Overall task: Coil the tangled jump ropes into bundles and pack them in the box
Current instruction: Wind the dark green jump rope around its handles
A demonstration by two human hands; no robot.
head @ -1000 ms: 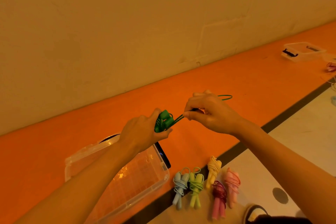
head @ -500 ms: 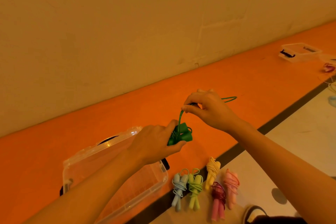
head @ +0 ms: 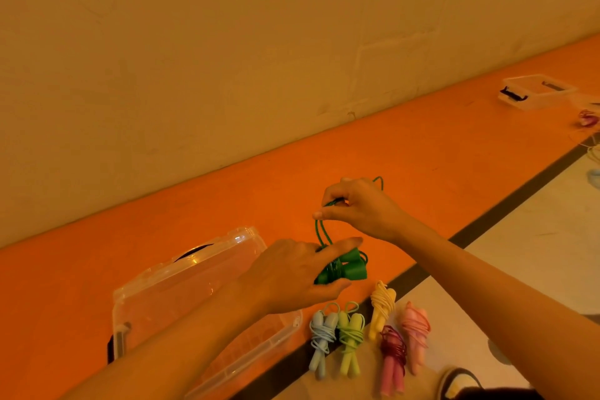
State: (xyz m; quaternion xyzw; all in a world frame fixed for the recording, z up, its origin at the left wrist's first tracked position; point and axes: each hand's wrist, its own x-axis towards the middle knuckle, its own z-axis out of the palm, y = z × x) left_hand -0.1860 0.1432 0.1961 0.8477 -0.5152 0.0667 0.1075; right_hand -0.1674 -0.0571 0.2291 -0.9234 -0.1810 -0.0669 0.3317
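Observation:
My left hand (head: 292, 273) grips the two handles of a dark green jump rope (head: 349, 268), with cord wound around them. My right hand (head: 357, 208) is above and pinches the loose green cord, which runs down to the handles and loops out behind my fingers. A clear plastic box (head: 156, 286) lies open on the orange floor, partly under my left forearm. Several coiled bundles lie in front: light blue (head: 321, 336), lime green (head: 350, 334), yellow (head: 381, 305), dark pink (head: 393, 354) and pale pink (head: 415, 331).
A wall runs along the back of the orange floor strip (head: 422, 153). A dark line (head: 506, 214) separates it from pale flooring on the right. A second clear box (head: 535, 91) and more loose ropes (head: 587, 117) lie far right. A shoe (head: 454, 383) shows at the bottom.
My left hand has lowered the green handles toward the floor near the bundles. My right hand stayed above, so the cord between them now runs downward.

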